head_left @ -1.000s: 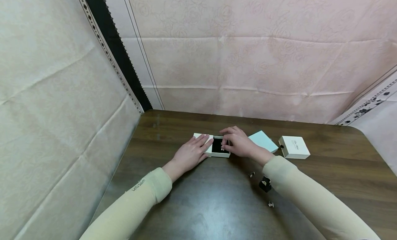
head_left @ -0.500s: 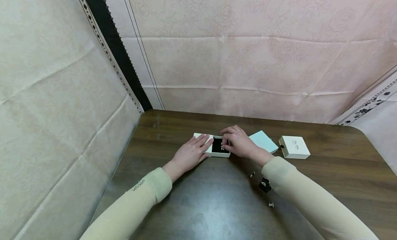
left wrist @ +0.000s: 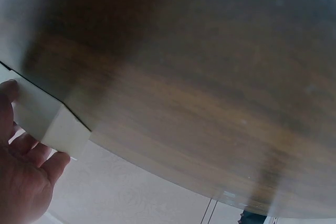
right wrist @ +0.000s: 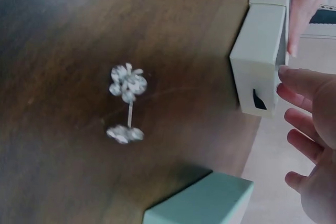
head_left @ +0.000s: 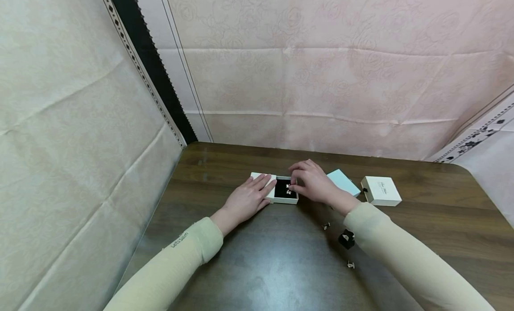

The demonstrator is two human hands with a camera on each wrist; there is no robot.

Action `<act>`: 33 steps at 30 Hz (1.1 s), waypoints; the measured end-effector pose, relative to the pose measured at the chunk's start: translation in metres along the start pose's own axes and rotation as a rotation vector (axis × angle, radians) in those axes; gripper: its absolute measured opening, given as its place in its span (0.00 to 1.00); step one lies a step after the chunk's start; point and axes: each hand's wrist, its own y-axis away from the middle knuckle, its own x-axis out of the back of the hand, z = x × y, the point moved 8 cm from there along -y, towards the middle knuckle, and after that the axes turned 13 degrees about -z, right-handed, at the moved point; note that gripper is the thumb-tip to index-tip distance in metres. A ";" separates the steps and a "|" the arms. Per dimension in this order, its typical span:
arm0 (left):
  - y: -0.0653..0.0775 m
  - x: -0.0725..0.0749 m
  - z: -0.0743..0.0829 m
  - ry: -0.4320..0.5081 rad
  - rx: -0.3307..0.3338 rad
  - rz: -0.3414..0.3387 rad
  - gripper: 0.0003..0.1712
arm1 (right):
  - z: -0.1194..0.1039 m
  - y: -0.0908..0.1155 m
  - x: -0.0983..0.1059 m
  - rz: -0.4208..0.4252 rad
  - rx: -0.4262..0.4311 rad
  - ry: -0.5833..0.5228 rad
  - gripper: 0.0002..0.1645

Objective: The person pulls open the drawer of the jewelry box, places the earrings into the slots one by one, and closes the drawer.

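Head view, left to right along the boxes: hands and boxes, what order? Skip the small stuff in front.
Left hand → open black-lined tray → right hand → pale blue box → lettered white box.

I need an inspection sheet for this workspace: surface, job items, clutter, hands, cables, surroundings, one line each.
Surface: brown wood-grain table, glare on its near part.
Job items: white box with its tray slid partly out; small silvery pieces on the tray's black lining.
Clutter: pale blue box, lettered white box, black holder and two loose silvery items, all on the table.
Hands: left hand rests on the white box, fingers extended; right hand is at the tray's end, fingers bent, any hold unclear.
Cables: nothing seen.
Surroundings: pale patterned covering behind the table and at both sides.
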 end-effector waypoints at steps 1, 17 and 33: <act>0.000 0.000 0.000 0.002 -0.001 0.002 0.34 | 0.000 0.001 0.002 0.004 0.001 0.000 0.12; 0.002 0.003 0.001 0.001 0.000 0.009 0.33 | 0.009 0.017 0.012 -0.014 0.031 0.073 0.04; 0.001 0.001 0.001 0.003 0.002 0.005 0.34 | 0.013 0.014 0.000 -0.064 0.019 0.108 0.05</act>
